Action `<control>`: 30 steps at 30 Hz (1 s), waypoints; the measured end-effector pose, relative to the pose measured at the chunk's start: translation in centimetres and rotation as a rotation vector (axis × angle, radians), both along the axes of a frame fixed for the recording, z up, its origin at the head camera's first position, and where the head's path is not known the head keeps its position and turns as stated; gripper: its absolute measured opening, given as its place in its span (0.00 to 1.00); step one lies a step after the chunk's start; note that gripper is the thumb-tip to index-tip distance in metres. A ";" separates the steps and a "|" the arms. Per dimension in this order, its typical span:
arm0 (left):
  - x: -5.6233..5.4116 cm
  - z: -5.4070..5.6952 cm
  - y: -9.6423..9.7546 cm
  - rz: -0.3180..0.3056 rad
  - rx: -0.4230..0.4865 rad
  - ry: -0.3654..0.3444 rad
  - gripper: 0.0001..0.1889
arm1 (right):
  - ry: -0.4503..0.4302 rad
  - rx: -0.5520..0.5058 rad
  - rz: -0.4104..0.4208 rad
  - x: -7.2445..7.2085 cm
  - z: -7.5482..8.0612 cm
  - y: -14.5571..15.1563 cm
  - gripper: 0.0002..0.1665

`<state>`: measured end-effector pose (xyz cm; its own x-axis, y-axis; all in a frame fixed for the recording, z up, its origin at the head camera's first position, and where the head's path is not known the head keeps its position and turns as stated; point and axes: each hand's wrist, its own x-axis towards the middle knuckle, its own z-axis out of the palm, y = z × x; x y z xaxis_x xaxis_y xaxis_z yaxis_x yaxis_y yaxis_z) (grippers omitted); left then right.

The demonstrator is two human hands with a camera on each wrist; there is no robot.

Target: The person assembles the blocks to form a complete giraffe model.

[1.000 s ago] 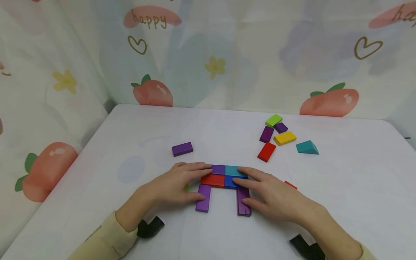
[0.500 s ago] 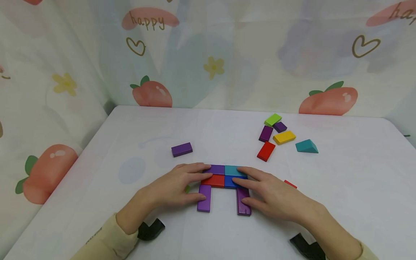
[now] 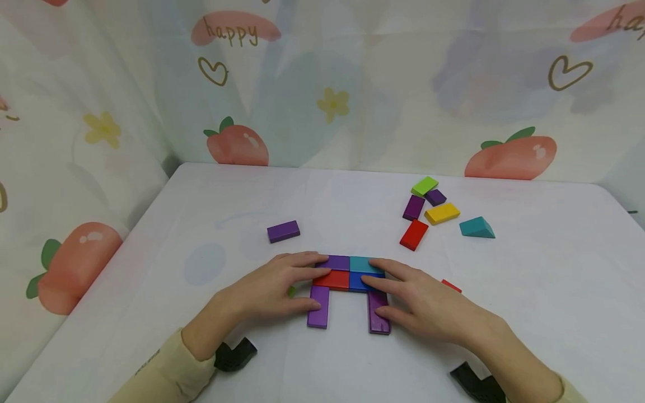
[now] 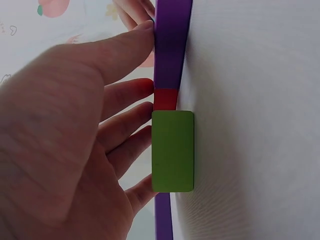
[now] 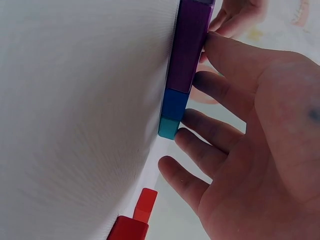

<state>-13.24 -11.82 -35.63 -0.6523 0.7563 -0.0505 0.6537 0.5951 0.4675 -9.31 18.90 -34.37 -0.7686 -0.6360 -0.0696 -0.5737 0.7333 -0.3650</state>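
Flat on the table lies a joined group of blocks: a purple block (image 3: pixel 337 262) and a teal block (image 3: pixel 359 263) behind, a red block (image 3: pixel 336 280) and a blue block (image 3: pixel 356 283) in front. Toward me extend a lighter purple block (image 3: pixel 317 319) at left and a dark purple block (image 3: pixel 379 328) at right. My left hand (image 3: pixel 274 286) rests fingertips on the left-hand blocks, thumb touching the lighter purple one. On the other side, my right hand (image 3: pixel 428 302) touches the teal and blue blocks, its thumb on the dark purple one. A green block (image 4: pixel 173 151) is mostly hidden beside my left hand.
A separate purple block (image 3: pixel 283 231) lies behind the group. At the back right are green (image 3: pixel 424 186), yellow (image 3: pixel 442 213) and red blocks (image 3: pixel 414 235), two dark purple ones, and a teal wedge (image 3: pixel 477 227). Another red piece (image 3: pixel 452 286) shows past my right hand.
The lighter purple block at the front left has slid slightly right with my left thumb. My right hand stays on its blocks; the view shifts a little.
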 end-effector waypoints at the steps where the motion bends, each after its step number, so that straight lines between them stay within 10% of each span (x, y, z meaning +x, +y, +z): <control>1: 0.0 0.0 0.0 -0.004 0.003 0.001 0.32 | 0.000 0.002 -0.001 0.0 0.0 0.0 0.31; 30: -0.3 -0.5 -0.3 -0.088 0.022 0.038 0.30 | 0.024 0.002 0.008 0.0 0.0 0.0 0.33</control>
<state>-13.50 -12.07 -36.11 -0.5846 0.8112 -0.0095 0.7204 0.5245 0.4538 -9.27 18.87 -34.40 -0.7647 -0.6422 -0.0526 -0.5882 0.7291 -0.3498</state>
